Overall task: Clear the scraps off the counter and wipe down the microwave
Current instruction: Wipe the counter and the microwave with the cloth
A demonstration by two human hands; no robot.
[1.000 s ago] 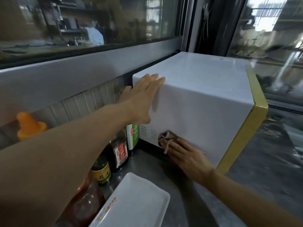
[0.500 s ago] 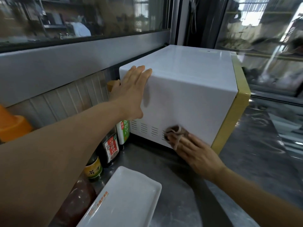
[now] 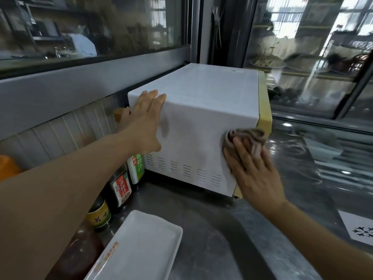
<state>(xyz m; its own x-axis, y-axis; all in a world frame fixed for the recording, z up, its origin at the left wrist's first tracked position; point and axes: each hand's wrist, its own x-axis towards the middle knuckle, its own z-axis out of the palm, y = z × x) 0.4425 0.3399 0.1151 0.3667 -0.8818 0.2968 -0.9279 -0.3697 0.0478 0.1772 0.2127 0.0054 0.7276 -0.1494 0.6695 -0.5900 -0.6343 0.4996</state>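
A white microwave (image 3: 201, 110) with a yellow front trim stands on the steel counter (image 3: 212, 229), its side panel facing me. My left hand (image 3: 146, 122) lies flat with straight fingers against the upper rear part of that side panel. My right hand (image 3: 254, 170) presses a crumpled grey-brown cloth (image 3: 247, 136) against the side panel close to the front edge, fingers spread over the cloth. No scraps show on the visible counter.
Several sauce bottles (image 3: 121, 188) line the wall left of the microwave. A white rectangular plate (image 3: 139, 247) lies on the counter in front of me. A glass display case (image 3: 312, 77) stands behind the microwave. An orange cap (image 3: 8, 166) sits at far left.
My right hand has slid the cloth from the low vent area up and toward the front edge of the side panel. My left hand has stayed flat on the microwave.
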